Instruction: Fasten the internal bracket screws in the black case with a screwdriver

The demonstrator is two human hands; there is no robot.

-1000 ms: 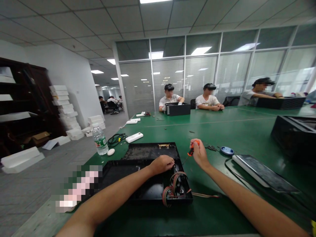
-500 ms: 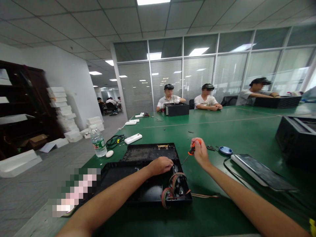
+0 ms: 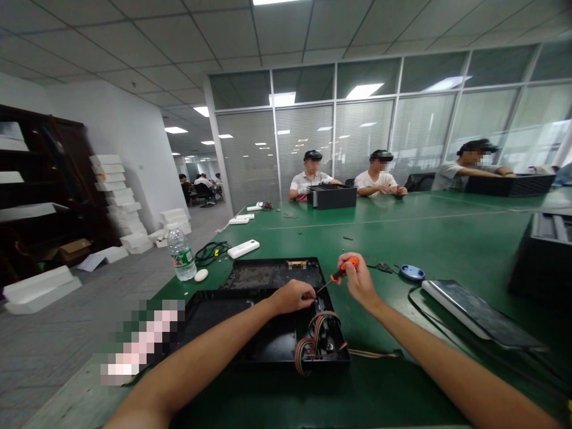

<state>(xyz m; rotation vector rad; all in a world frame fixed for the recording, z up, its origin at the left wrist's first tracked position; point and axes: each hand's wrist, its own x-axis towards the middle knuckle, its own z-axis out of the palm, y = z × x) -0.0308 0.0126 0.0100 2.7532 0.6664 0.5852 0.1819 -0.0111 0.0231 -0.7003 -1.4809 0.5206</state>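
Note:
My right hand (image 3: 361, 285) is wrapped round an orange and black screwdriver (image 3: 343, 271). The screwdriver's thin shaft slants down to the left, its tip close to the fingers of my left hand (image 3: 292, 297). Those fingers are curled together over the right part of an open black case (image 3: 268, 345); whatever they pinch is hidden. Bundles of multicoloured ribbon cable (image 3: 304, 351) loop over the case's near right corner, and one strand runs out onto the table. Behind the case lies a dark panel (image 3: 268, 275) with a small brass-coloured piece at its far edge.
A water bottle (image 3: 181, 256) and a white oval object (image 3: 201, 275) stand on the left of the green table (image 3: 304, 238). To the right are a round blue dish (image 3: 412, 273) and a phone-like device (image 3: 478, 310) with cables. Co-workers sit across with black cases (image 3: 335, 196).
My right hand has tilted the screwdriver lower, and its tip has moved left to my left fingers. My left hand stays over the case. The view has shifted slightly.

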